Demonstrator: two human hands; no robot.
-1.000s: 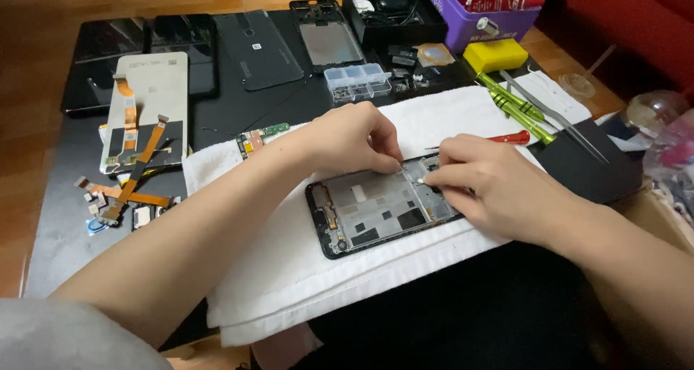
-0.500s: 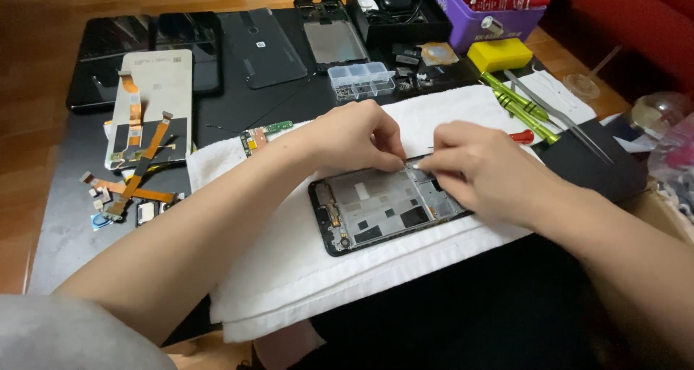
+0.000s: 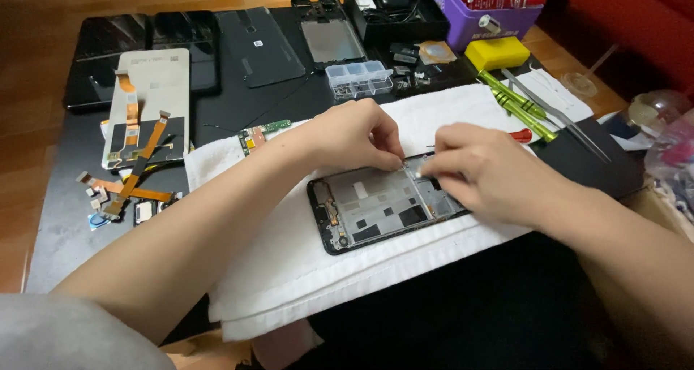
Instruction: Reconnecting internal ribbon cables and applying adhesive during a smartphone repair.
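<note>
Head view: looking down on a dark work mat (image 3: 238, 110) strewn with phone parts; everything below is placed relative to the opened phone frame (image 3: 383, 211) on the white towel (image 3: 289, 269)
Far left of the frame: a pale display panel (image 3: 148, 88) lying face down with orange flex cables (image 3: 141, 160) trailing off it, loose small parts beside them, laid out flat, probably so nothing gets lost
Behind the frame, left: dark back covers (image 3: 260, 45) and another stripped frame, set well apart
Just left of the frame: a small green circuit board (image 3: 264, 133) resting on the towel's edge, within easy reach
Behind the frame, middle: a clear compartment box (image 3: 359, 79), seemingly for screws
Opened phone frame: flat on the towel, inner side up, the soft cloth likely there to stop it sliding and to protect the glass below
Left hand (image 3: 354, 135): fingertips pinched together at the frame's top edge, pressing or gripping some small part I cannot make out
Right hand (image 3: 484, 171): fingers curled over the frame's right end, touching it and meeting the left fingertips; whether it grasps anything is hidden
Right of the frame: green-handled screwdrivers (image 3: 517, 104), metal tweezers (image 3: 557, 117), a yellow block (image 3: 497, 52) and a purple bin (image 3: 491, 16) behind them, tools parked on the working side
</note>
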